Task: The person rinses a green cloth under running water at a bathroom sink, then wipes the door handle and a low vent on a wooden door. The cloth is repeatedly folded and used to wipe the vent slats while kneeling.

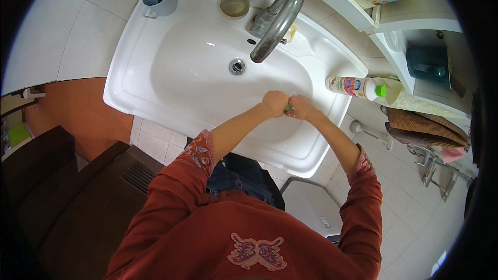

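My left hand (274, 103) and my right hand (303, 107) are closed side by side over the front right of a white ceramic washbasin (186, 85). Between the two fists shows a small bit of a green object (288, 107); the fingers hide the rest, so its kind cannot be told. Both hands appear to grip it. A curved metal faucet (278, 27) arches over the bowl beyond my hands. The round drain (237, 67) lies farther back and to the left.
A grey-white mug (165, 2) with a dark-handled brush and a small round dish (234, 6) stand on the back rim. A white bottle with a green cap (356, 87) lies at the right rim. Shelves (420, 23) and hanging brown cloth (426, 126) flank the right side.
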The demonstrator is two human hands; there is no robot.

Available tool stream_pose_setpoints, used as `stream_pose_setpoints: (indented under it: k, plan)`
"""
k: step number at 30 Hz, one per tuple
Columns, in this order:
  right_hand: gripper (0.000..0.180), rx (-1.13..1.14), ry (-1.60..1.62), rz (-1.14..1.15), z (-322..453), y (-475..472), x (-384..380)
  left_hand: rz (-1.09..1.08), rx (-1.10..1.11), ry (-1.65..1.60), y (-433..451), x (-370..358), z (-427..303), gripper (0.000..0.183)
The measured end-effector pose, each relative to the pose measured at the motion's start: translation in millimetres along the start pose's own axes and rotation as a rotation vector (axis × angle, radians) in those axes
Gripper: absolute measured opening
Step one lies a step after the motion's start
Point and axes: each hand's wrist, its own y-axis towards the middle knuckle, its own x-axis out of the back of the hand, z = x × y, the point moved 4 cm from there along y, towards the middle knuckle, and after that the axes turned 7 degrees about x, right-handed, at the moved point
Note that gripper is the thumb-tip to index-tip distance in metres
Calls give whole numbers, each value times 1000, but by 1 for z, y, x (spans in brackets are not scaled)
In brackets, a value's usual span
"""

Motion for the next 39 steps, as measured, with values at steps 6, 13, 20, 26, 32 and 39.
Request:
stream_pose_setpoints:
  k: [6, 13, 20, 26, 32, 39]
  plan:
    - [21, -15, -129, -227, 35, 0, -18, 404, 26, -98, -3, -3, 32, 18]
    - [22, -396, 1265, 109, 65, -6, -29, -504, -224, 19, -72, 51, 41, 25]
    - [18, -185, 1384, 405, 95, 2, -14, -172, -140, 120, -81, 44, 59, 14]
    - [19, 79, 265, 68, 92, 38, 7, -25, -63, 124, -72, 55, 73, 10]
    - [22, 262, -157, -59, 108, 58, 14, 119, 75, -48, -68, 58, 93, 10]
    - [26, 370, -253, -166, 114, 70, 10, 175, 193, -194, -69, 48, 107, 10]
